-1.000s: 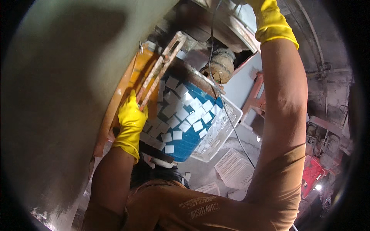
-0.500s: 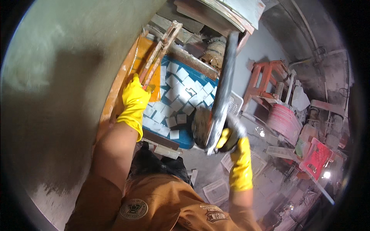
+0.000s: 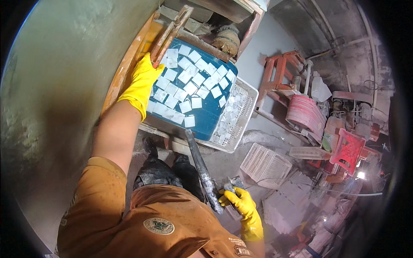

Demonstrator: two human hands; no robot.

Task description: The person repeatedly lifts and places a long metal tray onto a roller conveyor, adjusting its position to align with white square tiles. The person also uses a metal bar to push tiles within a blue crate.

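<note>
My left hand (image 3: 142,81), in a yellow rubber glove, is closed round the lower end of a worn, red-brown slotted bar (image 3: 174,30). It lies over the left side of a blue board (image 3: 211,118). Several small, pale square tiles (image 3: 189,88) are spread across the board, some edge to edge, others askew. Down to the right, my right hand (image 3: 243,208), gloved in yellow too, grips a long dark bar-shaped tool (image 3: 200,165) by a block-like handle at its lower end. The tool's far tip is near the board's front edge; its exact kind is unclear.
A white basket (image 3: 245,116) of pale pieces stands under the board's right side. Another white basket (image 3: 264,165) lies on the floor. Farther right are a red wooden stand (image 3: 275,79), a pink ribbed tub (image 3: 305,114) and a red plastic stool (image 3: 348,152). A wall (image 3: 73,86) rises at left.
My right hand has brought the long tool down from above the board's right side toward my body, uncovering tiles and the basket. An orange sheet over the board's left part now shows less.
</note>
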